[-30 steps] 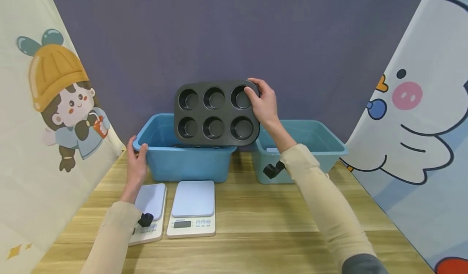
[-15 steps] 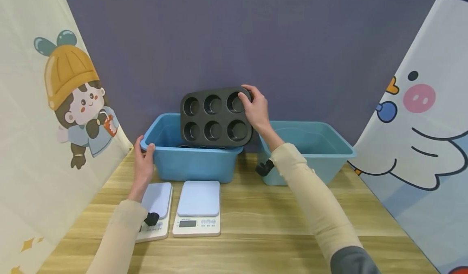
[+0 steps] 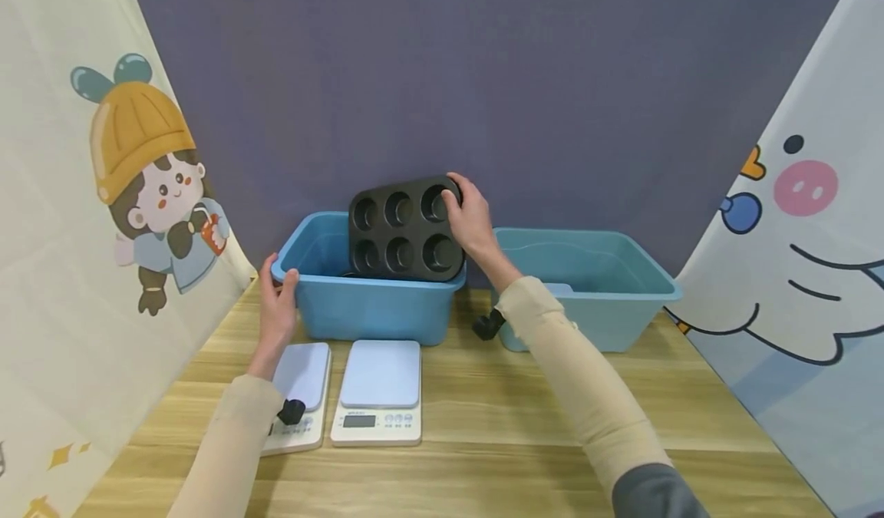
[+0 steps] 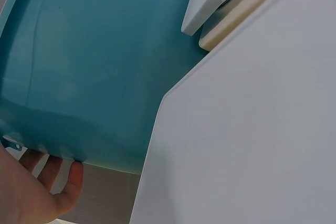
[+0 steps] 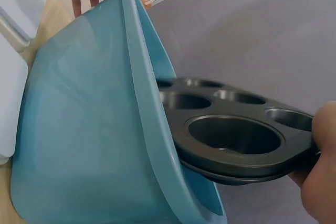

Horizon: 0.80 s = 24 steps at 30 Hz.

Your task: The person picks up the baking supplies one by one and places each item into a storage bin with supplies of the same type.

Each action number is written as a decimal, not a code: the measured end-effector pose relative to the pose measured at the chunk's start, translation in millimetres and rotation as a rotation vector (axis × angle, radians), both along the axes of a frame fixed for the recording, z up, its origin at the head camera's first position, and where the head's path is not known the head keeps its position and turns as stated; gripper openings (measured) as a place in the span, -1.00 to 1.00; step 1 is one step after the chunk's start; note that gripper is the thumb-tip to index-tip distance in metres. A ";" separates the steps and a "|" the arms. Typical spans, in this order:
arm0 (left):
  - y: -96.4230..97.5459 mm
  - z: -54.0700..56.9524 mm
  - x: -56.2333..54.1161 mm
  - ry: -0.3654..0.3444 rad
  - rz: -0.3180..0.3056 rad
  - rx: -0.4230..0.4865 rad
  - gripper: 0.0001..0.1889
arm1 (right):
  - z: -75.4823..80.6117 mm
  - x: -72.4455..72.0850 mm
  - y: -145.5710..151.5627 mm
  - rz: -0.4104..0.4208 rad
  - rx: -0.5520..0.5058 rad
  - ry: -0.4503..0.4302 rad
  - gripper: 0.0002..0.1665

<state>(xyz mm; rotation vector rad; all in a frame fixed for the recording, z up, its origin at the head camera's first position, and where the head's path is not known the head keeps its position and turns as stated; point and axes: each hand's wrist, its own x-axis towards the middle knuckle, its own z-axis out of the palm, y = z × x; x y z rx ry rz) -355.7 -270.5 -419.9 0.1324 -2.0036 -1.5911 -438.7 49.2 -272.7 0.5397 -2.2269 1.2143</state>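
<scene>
My right hand point(image 3: 473, 219) pinches a dark six-cup muffin tin point(image 3: 417, 231) at its upper right corner, thumb on the cup side. The tin stands slanted, with its lower edge down inside the left blue bin point(image 3: 373, 311) and its right end higher. In the right wrist view, the muffin tin point(image 5: 199, 153) passes over the bin's rim point(image 5: 149, 108), and a second dark edge shows under it. My left hand point(image 3: 278, 315) grips the bin's left rim. The left wrist view shows its fingers point(image 4: 76, 179) bent at the bin's edge.
A paler teal bin point(image 3: 608, 318) stands to the right, with something light blue point(image 3: 558, 288) inside. Two white kitchen scales point(image 3: 380, 376) lie before the left bin, one partly behind my left forearm. A grey cloth wall point(image 3: 518, 80) rises behind.
The muffin tin has come down and left relative to the left bin, sinking further into it and tilting more. My left hand keeps its grip on the rim. The head view has shifted slightly.
</scene>
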 end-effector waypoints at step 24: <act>-0.2 0.6 0.6 -0.038 -0.011 -0.017 -0.35 | -30.6 -4.9 -13.9 0.080 0.367 -0.364 -0.28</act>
